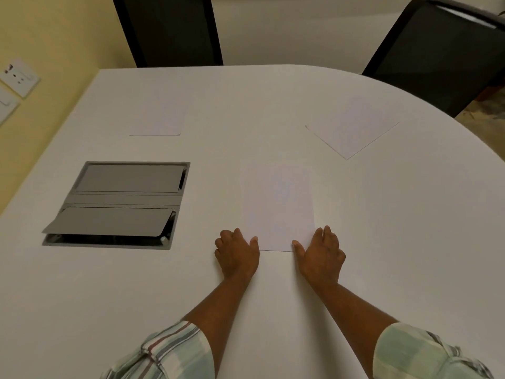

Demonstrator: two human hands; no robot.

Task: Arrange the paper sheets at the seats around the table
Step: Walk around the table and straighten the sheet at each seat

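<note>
Three white paper sheets lie flat on the white table [82, 310]. The nearest sheet [278, 206] is in front of me. My left hand [237, 254] rests at its lower left corner with the thumb touching the paper's edge. My right hand [321, 255] lies at the lower right corner, thumb on the edge too. Whether either hand pinches the paper is not clear. A second sheet [159, 116] lies at the far left before a chair. A third sheet [354, 127] lies turned at an angle at the far right before another chair.
A grey cable box [120, 203] with two flaps is set into the table at the left. Two dark chairs stand at the far edge, one [169, 28] at the back left, one [437, 50] at the back right. A yellow wall with sockets [19, 77] is left.
</note>
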